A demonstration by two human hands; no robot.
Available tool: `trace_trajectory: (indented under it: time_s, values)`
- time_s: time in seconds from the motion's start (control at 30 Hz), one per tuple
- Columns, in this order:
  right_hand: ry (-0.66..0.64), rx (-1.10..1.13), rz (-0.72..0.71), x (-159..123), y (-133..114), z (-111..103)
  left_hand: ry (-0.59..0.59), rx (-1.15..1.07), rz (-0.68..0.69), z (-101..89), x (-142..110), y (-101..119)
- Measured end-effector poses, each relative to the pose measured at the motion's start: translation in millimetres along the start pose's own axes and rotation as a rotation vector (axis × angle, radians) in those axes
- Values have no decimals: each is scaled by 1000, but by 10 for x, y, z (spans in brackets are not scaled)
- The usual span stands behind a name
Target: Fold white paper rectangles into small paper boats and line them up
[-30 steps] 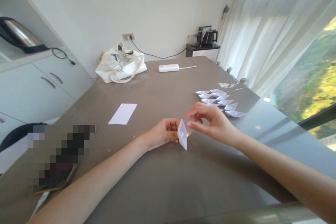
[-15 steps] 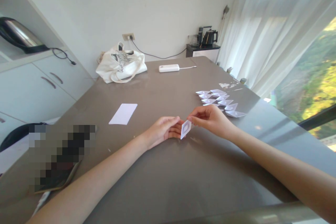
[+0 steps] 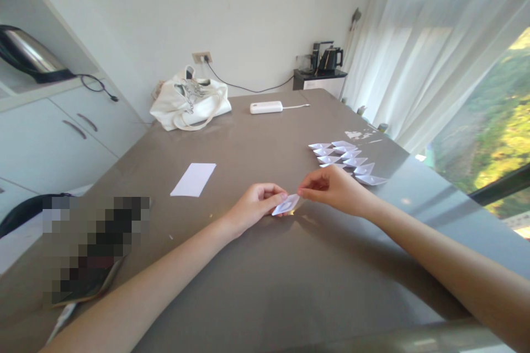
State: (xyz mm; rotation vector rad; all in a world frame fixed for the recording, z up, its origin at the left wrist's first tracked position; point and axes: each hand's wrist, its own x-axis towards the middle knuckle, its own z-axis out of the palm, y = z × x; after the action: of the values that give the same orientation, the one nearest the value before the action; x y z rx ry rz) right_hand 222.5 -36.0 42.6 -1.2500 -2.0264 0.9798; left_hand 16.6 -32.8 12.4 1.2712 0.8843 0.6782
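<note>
A small folded white paper boat is held low over the brown table between my two hands. My left hand grips its left side, thumb on top and fingers curled beneath. At its right tip, my right hand pinches the paper between thumb and forefinger. Just beyond my right hand stand several finished-looking paper boats in close rows, some partly hidden by the hand. To the left of my hands lies white paper, flat on the table.
A white bag and a white power bank with a short cable lie at the table's far side. Torn paper scraps lie near the right edge. A pixelated dark device rests at the near left, beside my left forearm.
The paper boat has tilted from steep to flatter and shifted slightly left. My left fingers, more spread before, have closed on it; my right hand keeps its pinch.
</note>
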Motion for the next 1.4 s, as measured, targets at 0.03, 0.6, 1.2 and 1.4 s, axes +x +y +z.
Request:
trace_trajectory:
  time_s: [0.03, 0.6, 1.2, 1.4]
  values:
    - [-11, -41, 3, 0, 8, -10, 2, 38, 10, 4, -3, 5]
    - [173, -362, 188, -288, 194, -783, -95, 101, 64, 3, 39, -77]
    - [347, -383, 376, -419, 701, -807, -84, 219, 30, -55, 85, -113]
    - [322, -425, 381, -438, 738, -815, -93, 212, 30, -50, 82, -108]
